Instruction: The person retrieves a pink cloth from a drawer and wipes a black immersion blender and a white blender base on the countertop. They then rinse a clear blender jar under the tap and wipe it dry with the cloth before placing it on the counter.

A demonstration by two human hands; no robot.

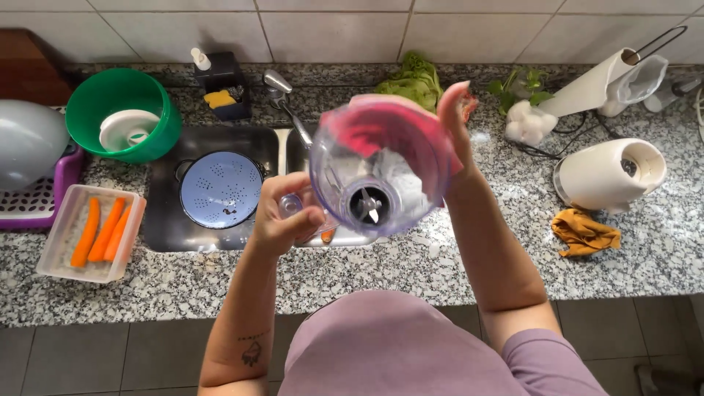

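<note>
Blender jar (pixel 374 172) mouth-up (blades below).

The jar (pixel 378 172) hides most of the right hand (pixel 456 117); only blurred fingers show past its rim, seen through clear plastic. The left hand (pixel 287 213) covers the jar's handle. The jar hides most of the right sink basin (pixel 345 236) and the tap's (pixel 282 99) spout end. The grey bowl (pixel 28 143) and purple tray (pixel 40 202) are cut by the left edge. The dark board (pixel 26 66) is cut at the corner.
</note>
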